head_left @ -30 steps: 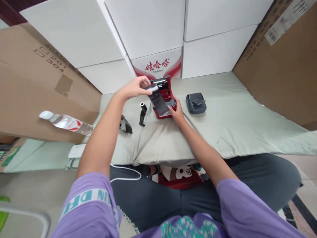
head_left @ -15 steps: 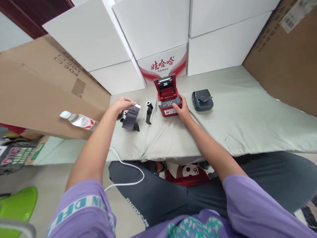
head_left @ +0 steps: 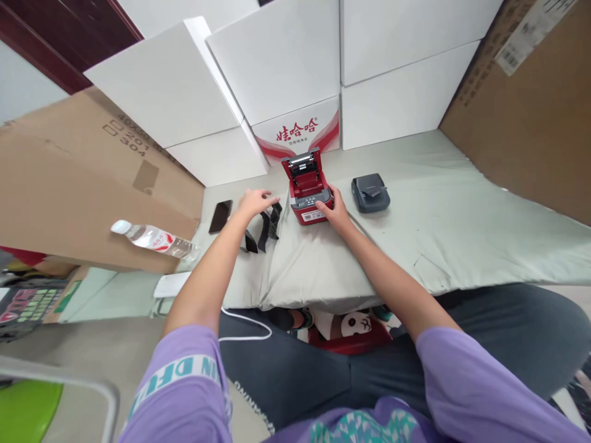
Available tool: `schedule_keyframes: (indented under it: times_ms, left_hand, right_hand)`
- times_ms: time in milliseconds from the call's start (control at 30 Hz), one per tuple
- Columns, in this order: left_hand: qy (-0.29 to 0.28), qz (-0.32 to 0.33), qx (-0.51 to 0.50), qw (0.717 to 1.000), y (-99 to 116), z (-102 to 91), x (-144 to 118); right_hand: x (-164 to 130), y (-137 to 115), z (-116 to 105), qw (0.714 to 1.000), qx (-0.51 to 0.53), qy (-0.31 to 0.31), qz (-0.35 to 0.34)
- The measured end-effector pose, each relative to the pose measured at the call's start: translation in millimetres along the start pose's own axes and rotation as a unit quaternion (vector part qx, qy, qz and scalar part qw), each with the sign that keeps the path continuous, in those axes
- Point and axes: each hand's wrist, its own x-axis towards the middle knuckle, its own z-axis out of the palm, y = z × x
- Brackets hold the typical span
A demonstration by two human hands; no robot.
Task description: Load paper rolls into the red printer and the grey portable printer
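Observation:
A small red label printer (head_left: 308, 191) with a dark top panel stands on the cloth-covered table, its lid raised. My right hand (head_left: 335, 211) grips its right front corner, thumb on the panel. To the left, my left hand (head_left: 255, 202) is over several dark ribbon rolls with loose black tails (head_left: 263, 232). Its fingers stretch out and the fingertips reach the rightmost roll (head_left: 276, 212); the hand partly covers the others. A second, dark grey printer (head_left: 370, 192) sits to the right, with a small dark piece sticking out of its front.
A phone (head_left: 220, 216) lies left of the rolls. A water bottle (head_left: 154, 239) is near the left cardboard box (head_left: 92, 178). White boxes (head_left: 286, 61) stack along the back, and another cardboard box (head_left: 530, 123) stands at the right. A white cable (head_left: 249, 320) hangs at the front edge.
My left hand has moved right with the wide dark ribbon and now reaches the rightmost roll; the ribbon hangs among the other tails. The phone has come into view. My right hand stays on the red printer.

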Motion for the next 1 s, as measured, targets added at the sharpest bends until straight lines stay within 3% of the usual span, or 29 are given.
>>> schedule_keyframes:
  times_ms: [100,200,267,333,400,467,667,800,1000]
  left_hand:
    - [-0.03,0.023,0.035,0.999,14,3.2,4]
    - [0.0,0.028,-0.131,0.991,20,-3.7,5]
    - [0.013,0.041,-0.331,0.943,22,-12.7,3]
    - [0.015,0.053,-0.487,0.872,26,-21.7,-1]
    - [0.004,0.058,-0.561,0.825,33,-28.1,-5]
    - [-0.012,0.054,-0.583,0.81,44,-30.8,-8]
    - [-0.037,0.118,-0.602,0.789,74,-23.7,-19]
    - [-0.026,0.176,-0.559,0.81,87,-14.3,-28]
    - [0.075,0.211,-0.474,0.852,92,-0.6,-24]
  right_hand:
    - [0,-2,0,1.0,0.008,0.017,0.015]
    - [-1,-5,0,1.0,0.0,0.019,0.015]
    - [-1,-6,0,1.0,-0.007,0.019,0.012]
    - [-1,-6,0,1.0,-0.014,0.02,0.01]
    - [-1,-5,1,0.999,-0.02,0.023,0.01]
    - [0,-4,1,0.999,-0.023,0.027,0.008]
    - [0,-5,2,0.999,-0.028,0.032,0.012]
    - [-1,-7,3,0.999,-0.023,0.03,0.011]
    - [1,-4,5,0.999,-0.001,0.038,0.028]
